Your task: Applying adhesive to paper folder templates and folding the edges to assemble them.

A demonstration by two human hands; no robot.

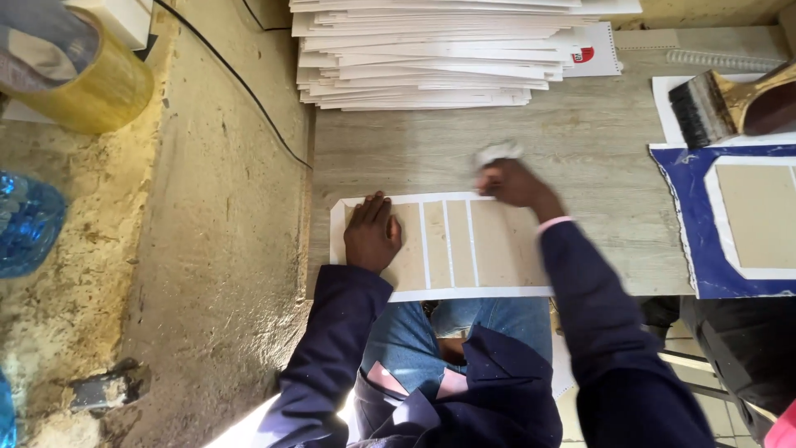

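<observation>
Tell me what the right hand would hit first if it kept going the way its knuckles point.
Likely the stack of white sheets beyond the right hand; bare table lies between, though depth is unclear.

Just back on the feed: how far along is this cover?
Done: board strips lie in a row on the white sheet. In hand: left hand presses flat on the boards; right hand holds a white cloth at the top edge. Left: sheet margins remain unfolded.
</observation>
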